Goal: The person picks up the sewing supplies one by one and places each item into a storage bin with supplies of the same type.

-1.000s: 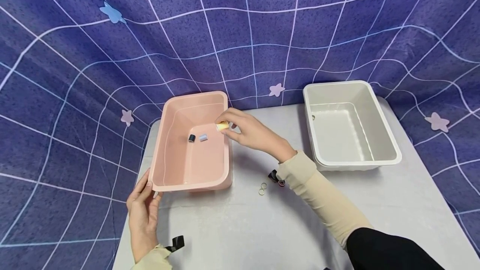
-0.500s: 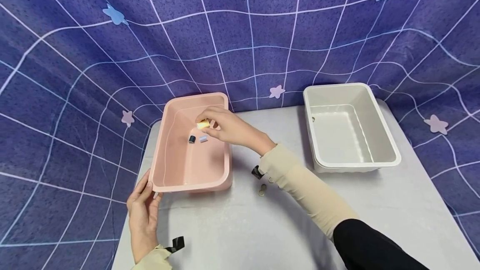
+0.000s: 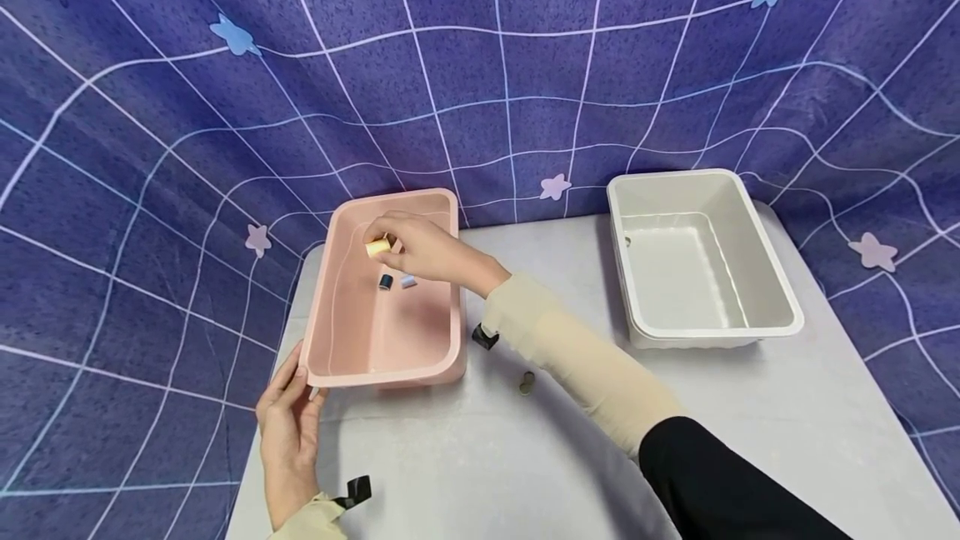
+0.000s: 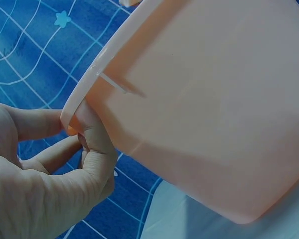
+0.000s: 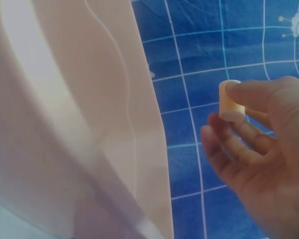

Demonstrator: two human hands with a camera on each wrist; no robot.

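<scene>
My right hand [image 3: 427, 250] is over the far left part of the pink plastic tub [image 3: 375, 377]. Its thumb and fingers pinch a small yellow thread spool [image 3: 378, 247], which shows up close in the right wrist view [image 5: 231, 103]. Below, on the tub floor, lie a dark thread spool [image 3: 386, 282] and a pale blue thread spool [image 3: 408, 281], near each other. At the tub's near left corner my left hand [image 3: 288, 432] grips the rim; the left wrist view has the thumb [image 4: 95, 132] against the outer wall under the lip.
A white-grey tub [image 3: 712, 332] stands at the right of the table [image 3: 465, 473]. Small round rings [image 3: 527, 383] lie on the cloth between the tubs, in the right arm's shadow. A purple-blue gridded curtain [image 3: 465, 73] hangs behind and around the table.
The right hand has carried the yellow thread spool leftward, from the pink tub's right rim to above its far left part. The left hand has stayed at the rim.
</scene>
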